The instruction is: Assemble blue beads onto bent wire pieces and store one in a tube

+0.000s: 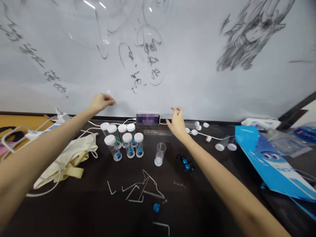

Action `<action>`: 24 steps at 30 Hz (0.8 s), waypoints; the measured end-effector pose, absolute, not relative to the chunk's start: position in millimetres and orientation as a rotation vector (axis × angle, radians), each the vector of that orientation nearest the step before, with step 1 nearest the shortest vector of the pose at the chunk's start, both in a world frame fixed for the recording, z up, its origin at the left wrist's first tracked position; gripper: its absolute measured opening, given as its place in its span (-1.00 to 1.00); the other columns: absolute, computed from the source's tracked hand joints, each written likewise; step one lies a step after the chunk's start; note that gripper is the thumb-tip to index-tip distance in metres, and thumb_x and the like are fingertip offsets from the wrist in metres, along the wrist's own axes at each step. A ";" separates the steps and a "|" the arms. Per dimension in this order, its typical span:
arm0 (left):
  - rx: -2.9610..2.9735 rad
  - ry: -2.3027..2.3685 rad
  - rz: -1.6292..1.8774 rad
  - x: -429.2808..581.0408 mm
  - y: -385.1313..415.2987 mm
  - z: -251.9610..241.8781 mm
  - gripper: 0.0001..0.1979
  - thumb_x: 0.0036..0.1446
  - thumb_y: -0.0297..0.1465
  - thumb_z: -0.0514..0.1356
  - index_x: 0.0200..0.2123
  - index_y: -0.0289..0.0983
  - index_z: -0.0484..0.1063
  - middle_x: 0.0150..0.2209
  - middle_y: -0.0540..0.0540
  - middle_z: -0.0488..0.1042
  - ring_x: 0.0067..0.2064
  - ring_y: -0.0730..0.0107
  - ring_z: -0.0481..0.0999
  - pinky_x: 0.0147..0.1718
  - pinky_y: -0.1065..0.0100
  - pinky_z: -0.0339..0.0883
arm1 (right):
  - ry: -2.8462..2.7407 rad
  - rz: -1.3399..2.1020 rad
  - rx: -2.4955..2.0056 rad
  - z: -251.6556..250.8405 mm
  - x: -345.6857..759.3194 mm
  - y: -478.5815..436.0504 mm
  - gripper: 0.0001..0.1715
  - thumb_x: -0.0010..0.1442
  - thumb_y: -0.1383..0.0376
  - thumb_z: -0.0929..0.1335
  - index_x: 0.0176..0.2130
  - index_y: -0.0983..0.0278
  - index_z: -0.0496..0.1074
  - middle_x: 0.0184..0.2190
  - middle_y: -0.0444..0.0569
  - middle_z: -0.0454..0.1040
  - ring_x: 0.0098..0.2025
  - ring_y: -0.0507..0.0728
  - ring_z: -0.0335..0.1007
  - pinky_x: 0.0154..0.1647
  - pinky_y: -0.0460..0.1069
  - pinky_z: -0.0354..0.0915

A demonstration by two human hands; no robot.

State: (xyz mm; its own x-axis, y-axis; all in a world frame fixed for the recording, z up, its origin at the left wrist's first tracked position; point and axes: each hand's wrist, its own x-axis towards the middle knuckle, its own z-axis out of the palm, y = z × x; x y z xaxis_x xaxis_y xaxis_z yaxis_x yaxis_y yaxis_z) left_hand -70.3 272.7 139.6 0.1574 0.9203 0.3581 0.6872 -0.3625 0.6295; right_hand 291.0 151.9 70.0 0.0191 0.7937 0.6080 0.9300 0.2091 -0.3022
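While both arms stretch toward the scribbled whiteboard (192, 49) over the dark brown table (74, 210), the left hand (100, 101) hovers, fingers pinched together, behind white-capped clear plastic vials (127, 144); the right hand (176, 123) hangs slack and empty beside loose round white caps (195, 132).

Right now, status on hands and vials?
Left hand raised by whiteboard, grip unclear. Right hand open, empty, near loose caps. Capped vials upright between the arms, open vial beside.
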 end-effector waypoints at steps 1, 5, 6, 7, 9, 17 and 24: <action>2.114 1.589 1.182 -70.9 258.4 151.0 -0.79 0.10 -0.33 0.26 -0.35 -0.40 0.53 -0.46 -0.04 0.56 -0.37 0.33 0.52 -0.21 0.25 0.41 | -1.735 -0.249 -1.601 75.6 293.4 138.3 -0.35 0.19 0.37 0.28 0.22 0.41 0.04 0.14 0.38 0.04 0.01 0.35 0.34 0.02 0.21 0.29; 2.111 1.602 1.688 -64.1 171.2 177.9 -0.69 0.29 -0.23 0.06 -0.07 -0.28 0.47 -0.13 -0.08 0.51 -0.11 0.31 0.50 -0.07 0.25 0.34 | -1.552 -0.259 -1.556 75.2 301.7 68.6 -0.60 0.29 0.35 0.17 0.12 0.34 0.12 0.05 0.24 0.13 -0.12 0.20 0.34 0.03 0.13 0.28; 2.196 1.505 1.879 -60.1 143.1 176.7 -0.73 0.31 -0.26 0.06 -0.08 -0.23 0.47 -0.11 -0.08 0.50 -0.09 0.30 0.48 -0.05 0.25 0.33 | -1.531 -0.255 -1.547 68.4 303.1 49.1 -0.65 0.29 0.34 0.17 0.07 0.32 0.16 0.01 0.20 0.17 -0.15 0.19 0.33 0.01 0.13 0.28; 2.304 1.373 2.015 -55.1 113.9 171.4 -0.78 0.31 -0.32 0.07 -0.10 -0.20 0.47 -0.13 -0.08 0.50 -0.06 0.28 0.46 -0.01 0.22 0.29 | -1.523 -0.245 -1.540 59.4 304.4 29.6 -0.70 0.29 0.35 0.17 0.02 0.30 0.20 -0.05 0.15 0.21 -0.17 0.18 0.33 -0.02 0.12 0.29; 2.497 1.093 2.052 -42.5 57.7 149.9 -0.86 0.28 -0.43 0.10 -0.17 -0.21 0.46 -0.23 -0.08 0.52 -0.14 0.28 0.46 -0.04 0.18 0.29 | -1.533 -0.211 -1.532 37.7 307.7 -6.9 -0.78 0.28 0.35 0.19 -0.07 0.28 0.27 -0.14 0.08 0.24 -0.25 0.16 0.32 -0.10 0.11 0.32; 2.533 0.868 1.126 15.1 -37.9 34.2 -0.87 0.26 -0.45 0.11 -0.22 -0.18 0.46 -0.28 -0.10 0.54 -0.23 0.25 0.49 -0.20 0.22 0.37 | -1.659 -0.103 -1.491 -5.7 333.4 -76.3 -0.83 0.31 0.31 0.24 -0.11 0.23 0.37 -0.18 0.07 0.28 -0.22 0.22 0.32 -0.14 0.15 0.30; 2.112 0.833 0.834 30.3 -44.7 11.8 -0.79 0.30 -0.39 0.08 -0.25 -0.17 0.53 -0.24 -0.10 0.57 -0.18 0.26 0.52 -0.17 0.26 0.37 | -2.035 0.104 -1.219 -4.3 301.1 -91.7 -0.82 0.34 0.35 0.22 -0.10 0.21 0.38 -0.23 0.04 0.42 -0.19 0.19 0.39 -0.15 0.08 0.35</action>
